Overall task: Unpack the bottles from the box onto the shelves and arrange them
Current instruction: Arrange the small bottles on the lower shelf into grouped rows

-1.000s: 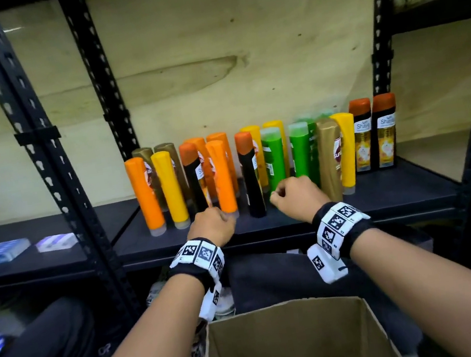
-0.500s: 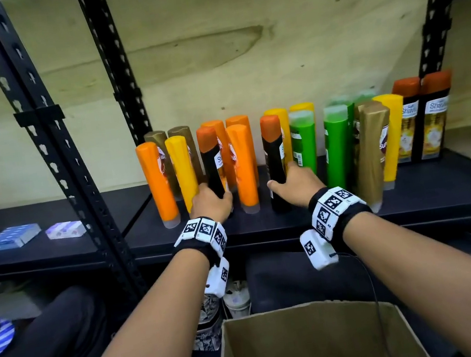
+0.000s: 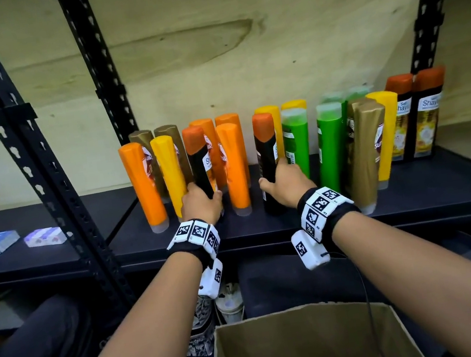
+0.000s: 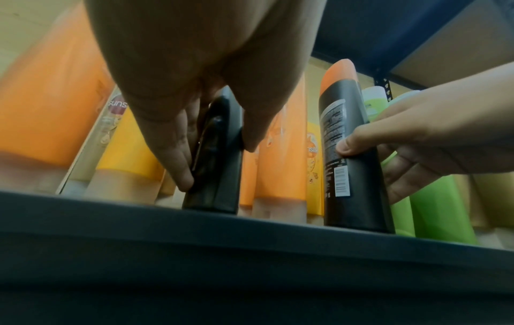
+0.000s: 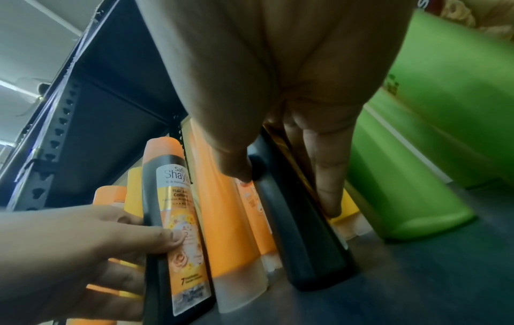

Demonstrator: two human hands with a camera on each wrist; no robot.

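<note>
Fingers of my left hand [image 3: 201,203] and right hand [image 3: 282,185] each clasp one upright, slim black bottle, orange-capped, glossy: left bottle [image 3: 200,165], right bottle [image 3: 268,161], on shelf [image 3: 266,228].

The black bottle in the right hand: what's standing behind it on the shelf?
Behind the black bottle held by the right hand stands a yellow bottle, only its top and one edge showing. The black bottle hides its lower part; whether they touch is unclear.

glossy plastic bottles [image 3: 329,146] stand on a matt black shelf [image 3: 295,218] with perforated metal posts [image 3: 44,176]; behind, bare plywood [image 3: 238,40]; below, a brown cardboard box [image 3: 308,347].
</note>
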